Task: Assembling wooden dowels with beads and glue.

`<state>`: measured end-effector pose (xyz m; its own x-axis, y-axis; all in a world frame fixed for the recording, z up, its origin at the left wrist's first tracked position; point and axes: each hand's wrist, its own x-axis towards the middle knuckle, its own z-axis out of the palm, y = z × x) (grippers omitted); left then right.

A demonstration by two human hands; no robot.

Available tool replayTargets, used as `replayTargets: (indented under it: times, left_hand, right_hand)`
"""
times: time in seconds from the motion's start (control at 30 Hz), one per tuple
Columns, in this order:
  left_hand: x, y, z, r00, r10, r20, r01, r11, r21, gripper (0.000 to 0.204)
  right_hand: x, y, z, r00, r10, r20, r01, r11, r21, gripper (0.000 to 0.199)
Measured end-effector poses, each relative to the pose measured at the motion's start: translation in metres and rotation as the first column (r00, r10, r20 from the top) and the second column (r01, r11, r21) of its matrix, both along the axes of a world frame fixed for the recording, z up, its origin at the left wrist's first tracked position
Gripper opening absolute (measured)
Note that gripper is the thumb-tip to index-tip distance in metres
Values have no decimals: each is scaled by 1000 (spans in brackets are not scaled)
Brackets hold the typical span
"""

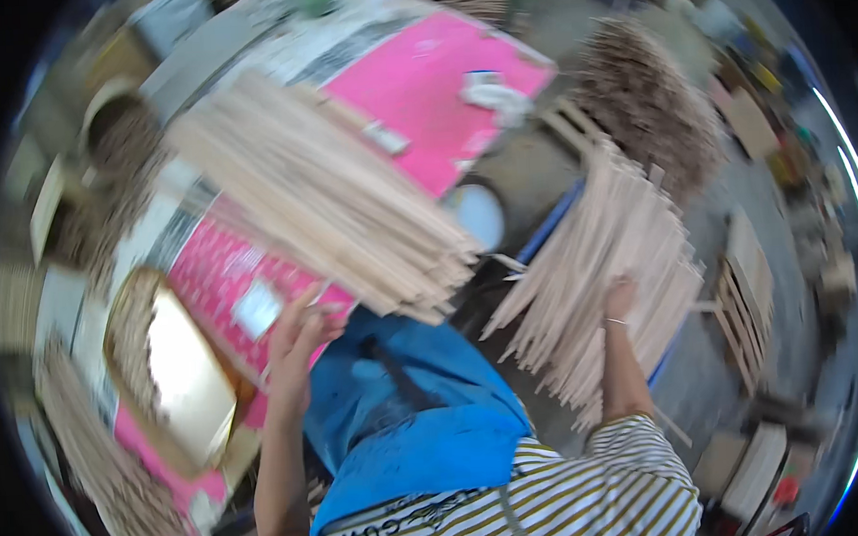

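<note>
Down at six o'clock is the person's striped shirt [577, 498], and over it a blue apron [427, 414] that spreads up toward the middle of the picture. The left hand [297, 338] sits just left of the middle, near seven o'clock. Its fingers are spread wide and point up, and they reach under the low end of a big bundle of thin wooden sticks [318, 191]. The picture is blurry, so I cannot tell if the fingers truly touch the sticks. These sticks are pale, long and skinny, packed side by side in a thick flat pile, and the pile slants from eleven o'clock down to the middle. The right hand [620, 302] is at about four o'clock. It presses on a second pile of sticks [614, 278], but I cannot tell if its fingers are curled or flat, because the sticks hide them. This pile is the same pale wood, and its ends fan out like a broom toward five o'clock. Under the left pile lies a bright pink sheet [429, 84] that runs from eight o'clock up to one o'clock. At eight o'clock a shiny golden tray [187, 378] rests on it. Far off at two o'clock is a brown fuzzy heap [648, 101].
</note>
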<state>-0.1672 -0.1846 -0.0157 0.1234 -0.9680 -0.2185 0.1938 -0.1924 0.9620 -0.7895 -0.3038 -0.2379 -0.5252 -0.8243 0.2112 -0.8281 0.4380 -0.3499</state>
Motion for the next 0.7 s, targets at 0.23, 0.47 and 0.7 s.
replayTargets:
  times: [0.23, 0.47, 0.7]
  left_hand:
    - [-7, 47, -24, 995, 67, -79, -59, 993, 103, 43]
    - [43, 87, 19, 991, 115, 67, -118, 992, 53, 41]
    - [195, 117, 8, 671, 608, 425, -636, 766, -92, 28]
  right_hand:
    - [311, -76, 184, 439, 800, 408, -635, 598, -489, 17]
    - [466, -57, 193, 289, 944, 156, -946, 307, -105, 18]
    - [444, -62, 198, 271, 938, 215, -915, 320, -244, 15]
